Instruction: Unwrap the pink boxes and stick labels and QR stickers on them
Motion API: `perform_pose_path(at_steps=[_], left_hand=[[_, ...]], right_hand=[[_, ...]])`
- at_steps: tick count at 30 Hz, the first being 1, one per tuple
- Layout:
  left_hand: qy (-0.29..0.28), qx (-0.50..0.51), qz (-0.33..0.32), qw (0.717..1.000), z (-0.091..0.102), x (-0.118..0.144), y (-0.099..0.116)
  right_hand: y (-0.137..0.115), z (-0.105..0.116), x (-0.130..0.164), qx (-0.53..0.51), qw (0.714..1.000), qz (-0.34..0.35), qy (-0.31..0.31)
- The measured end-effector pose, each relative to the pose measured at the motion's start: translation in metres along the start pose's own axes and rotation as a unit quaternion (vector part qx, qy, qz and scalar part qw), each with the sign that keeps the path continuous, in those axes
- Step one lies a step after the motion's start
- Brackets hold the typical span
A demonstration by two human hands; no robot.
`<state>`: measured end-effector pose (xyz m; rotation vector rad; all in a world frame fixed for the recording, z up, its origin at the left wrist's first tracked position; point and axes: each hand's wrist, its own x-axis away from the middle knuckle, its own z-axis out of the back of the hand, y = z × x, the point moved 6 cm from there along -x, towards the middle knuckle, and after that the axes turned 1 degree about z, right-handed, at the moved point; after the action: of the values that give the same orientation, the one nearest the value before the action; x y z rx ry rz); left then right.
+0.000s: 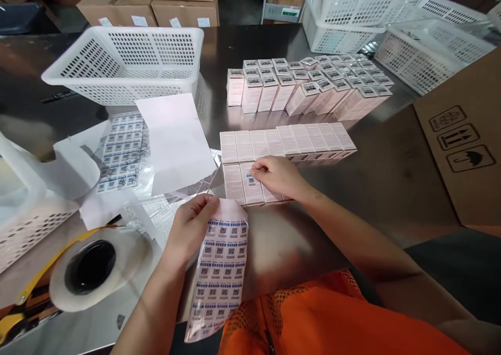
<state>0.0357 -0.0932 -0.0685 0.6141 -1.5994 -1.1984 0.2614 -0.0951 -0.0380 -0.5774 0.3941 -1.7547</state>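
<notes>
Label sheet hangs off the near table edge, left hand pinching its top corner, thumb over fingers. Right hand, at 1 o'clock from the left, presses fingertips together on a small label atop a flat pink box. More flat boxes at 12, upright boxes beyond. Steel table; white basket at 11, tape roll at 9. Label print unreadable; cardboard carton cut off at 3.

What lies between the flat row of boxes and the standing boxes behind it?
Head view: bare steel table lies between the flat row and the standing boxes; only their reflection shows there.
</notes>
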Motion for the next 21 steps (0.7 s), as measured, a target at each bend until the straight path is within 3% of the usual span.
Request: perform_pose_path(at_steps=[3,5,9,11,15,18,21], left_hand=[[0.002,-0.001,-0.006,1.000,-0.001,0.001,0.002],[0.003,0.008,-0.005,1.000,-0.002,0.002,0.004],[0.005,0.033,-0.001,0.999,-0.003,0.003,0.005],[0.000,0.064,0.003,0.998,-0.003,0.003,0.005],[-0.001,0.170,0.013,0.985,0.001,0.003,0.009],[0.057,0.192,-0.027,0.979,0.013,0.005,0.019],[0.128,0.147,-0.111,0.974,0.029,0.011,0.031]], right_hand=[[0.003,0.000,0.000,0.014,0.999,0.008,0.049],[0.005,0.003,0.005,0.006,0.993,0.018,0.118],[-0.014,0.007,0.036,-0.117,0.955,0.096,0.255],[-0.034,0.000,0.057,-0.167,0.947,0.144,0.233],[-0.069,-0.018,0.082,-0.160,0.952,0.238,0.103],[-0.066,-0.022,0.080,-0.216,0.942,0.255,0.036],[-0.053,-0.031,0.072,-0.356,0.909,0.209,-0.054]])
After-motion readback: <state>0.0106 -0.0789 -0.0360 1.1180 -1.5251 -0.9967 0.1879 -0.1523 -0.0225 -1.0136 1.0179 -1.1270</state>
